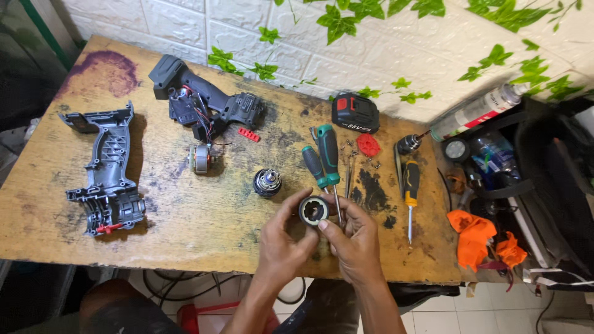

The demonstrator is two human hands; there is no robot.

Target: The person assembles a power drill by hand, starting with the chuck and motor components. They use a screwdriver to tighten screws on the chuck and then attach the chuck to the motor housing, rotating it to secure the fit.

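On the worn wooden table (185, 222) I count three screwdrivers: two with green-and-black handles (323, 162) lying together near the centre, and one with a yellow-and-black handle (411, 185) at about 3 o'clock from them. There are two parts of a drill casing — an empty grey half-shell (106, 170) at 9 o'clock, and the other half (207, 102) at 11 o'clock, with wires and circuit parts inside it. One small motor (201, 159) lies below that half, one black gearbox piece (267, 182) at the centre, one battery pack (355, 113) at 1 o'clock and one drill chuck (408, 144) beside it. One spray can (479, 111) leans at 2 o'clock over a dark bag (544, 167) holding a bottle and a round gauge.

Both hands are raised at 6 o'clock, palms toward each other. The left hand (281, 244) and the right hand (356, 244) together pinch one round black ring gear housing (313, 210) with their fingertips — it faces upward, just above the table edge.
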